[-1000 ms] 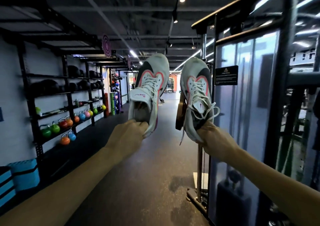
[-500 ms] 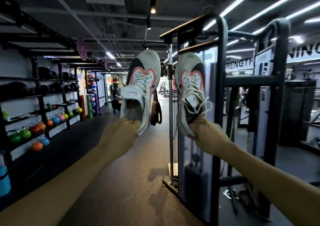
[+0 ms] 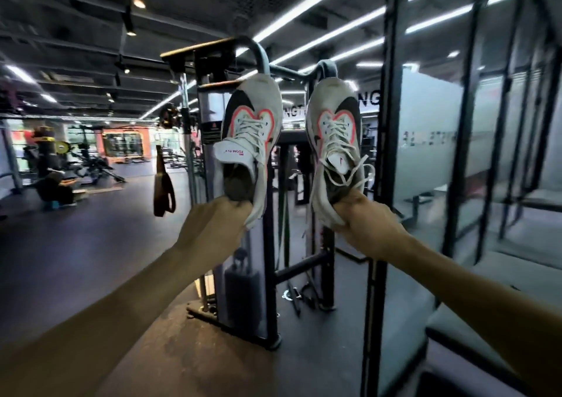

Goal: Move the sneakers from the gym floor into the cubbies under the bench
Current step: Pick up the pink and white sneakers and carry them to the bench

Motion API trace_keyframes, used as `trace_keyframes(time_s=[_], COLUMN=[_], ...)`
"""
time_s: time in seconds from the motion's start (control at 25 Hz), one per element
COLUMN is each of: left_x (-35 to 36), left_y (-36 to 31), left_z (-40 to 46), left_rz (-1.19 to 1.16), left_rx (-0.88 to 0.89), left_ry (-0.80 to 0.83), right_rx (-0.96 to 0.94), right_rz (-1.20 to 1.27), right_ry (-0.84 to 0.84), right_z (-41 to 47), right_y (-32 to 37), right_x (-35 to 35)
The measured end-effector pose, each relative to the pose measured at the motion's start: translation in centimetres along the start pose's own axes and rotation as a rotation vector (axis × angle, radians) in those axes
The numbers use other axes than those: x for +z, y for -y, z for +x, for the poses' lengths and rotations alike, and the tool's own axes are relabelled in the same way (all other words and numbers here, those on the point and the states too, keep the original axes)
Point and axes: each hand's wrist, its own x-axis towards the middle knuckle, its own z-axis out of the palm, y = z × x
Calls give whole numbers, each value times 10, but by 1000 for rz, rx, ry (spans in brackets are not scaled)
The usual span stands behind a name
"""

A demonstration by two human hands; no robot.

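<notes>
Left hand: fingers curled on heel of left sneaker, toe up.
Right hand: grips right sneaker likewise.
Position: both raised above gym floor, before cable machine.

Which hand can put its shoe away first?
Probably neither. The left hand grips one sneaker by its heel, the right hand grips the other sneaker likewise, both held equally far forward. No bench or cubbies are visible.
</notes>
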Motion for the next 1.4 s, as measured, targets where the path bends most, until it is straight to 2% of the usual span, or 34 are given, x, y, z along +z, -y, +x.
trace_keyframes(time_s=[0.16, 0.56, 0.76, 0.92, 1.04, 1.16, 1.4], left_x=[-20, -84, -139, -189, -224, -249, -249], left_y=[-70, -279, -436, -567, -665, -746, -913], left_z=[3, 29, 38, 40, 46, 62, 125], left_rz=[-114, -305, -360, -492, -593, -651, -768], left_rx=[96, 365, 449, 455, 501, 566, 651], left_ry=[-54, -203, -260, -317, -300, -289, -334], right_rx=[154, 498, 635, 720, 796, 850, 944], right_rz=[-93, -217, -375, -369, -420, -460, -476], right_ry=[54, 35, 25, 62, 54, 52, 42], right_z=[-88, -301, -450, -566, -644, -700, -779], right_y=[-35, -130, -185, -234, -277, -320, -445], right_x=[-51, -183, -273, -337, -376, -400, -423])
